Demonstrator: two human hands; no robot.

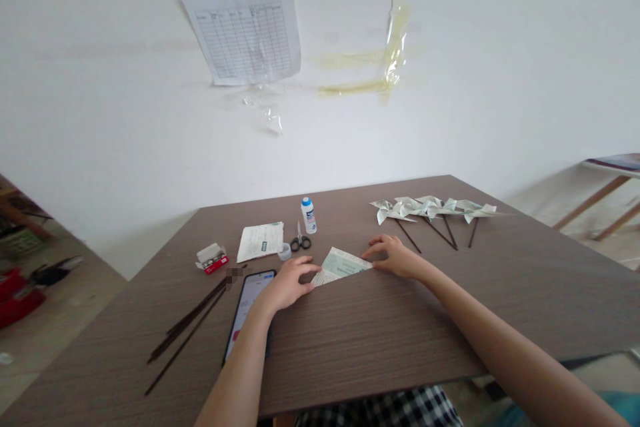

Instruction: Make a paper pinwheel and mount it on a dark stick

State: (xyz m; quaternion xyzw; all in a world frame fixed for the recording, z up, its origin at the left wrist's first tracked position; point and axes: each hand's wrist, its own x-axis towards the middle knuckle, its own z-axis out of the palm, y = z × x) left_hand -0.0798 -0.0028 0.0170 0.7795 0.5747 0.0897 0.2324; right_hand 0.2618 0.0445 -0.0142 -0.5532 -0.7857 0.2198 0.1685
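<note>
A printed sheet of paper folded into a triangle (343,264) lies on the table in front of me, its long edge toward me. At its left corner, my left hand (291,282) pinches the paper between thumb and fingers. My right hand (393,256) grips the opposite corner in the same way. Under my left forearm is a phone (251,300) with its screen lit, partly covered by the arm. Just beyond the left hand sit a small roll of tape (285,252) and black-handled scissors (301,241).
A glue bottle (309,216) with a blue cap stands behind the scissors. Left of it lie stacked paper sheets (261,241), a small open red-and-white box (212,258) and dark thin sticks (193,313). Several paper pinwheels (431,207) on sticks lie at the back right, near the wall.
</note>
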